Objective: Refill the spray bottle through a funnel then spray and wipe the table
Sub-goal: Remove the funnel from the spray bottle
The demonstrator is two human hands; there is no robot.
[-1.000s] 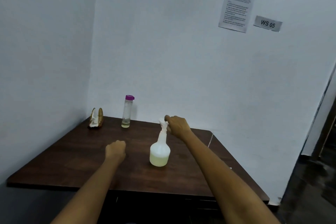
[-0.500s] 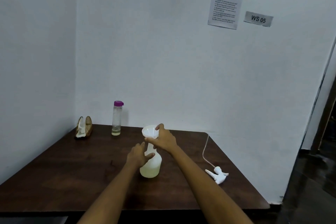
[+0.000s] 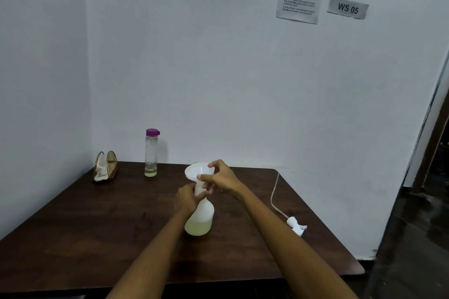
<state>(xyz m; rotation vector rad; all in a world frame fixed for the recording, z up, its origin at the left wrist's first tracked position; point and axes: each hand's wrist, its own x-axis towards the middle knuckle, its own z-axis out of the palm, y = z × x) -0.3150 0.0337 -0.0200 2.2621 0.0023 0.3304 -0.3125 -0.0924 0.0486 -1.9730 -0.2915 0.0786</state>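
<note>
A white spray bottle (image 3: 200, 219) stands upright mid-table, with pale yellow liquid in its bottom part. A white funnel (image 3: 197, 172) sits in its neck. My left hand (image 3: 185, 198) grips the bottle's neck. My right hand (image 3: 222, 177) pinches the funnel's rim on its right side. The spray head (image 3: 296, 224) with its thin tube lies on the table to the right, apart from the bottle. A clear bottle with a purple cap (image 3: 151, 153) stands at the back and holds a little yellowish liquid.
A gold wire holder with white tissues (image 3: 105, 169) sits in the back left corner of the dark wooden table (image 3: 97, 226). Walls close off the left and back. The table's right edge drops to a dark floor.
My left hand came from the table top to the bottle and now grips its neck. My right hand stays on the funnel in the bottle. The spray head has come into view.
</note>
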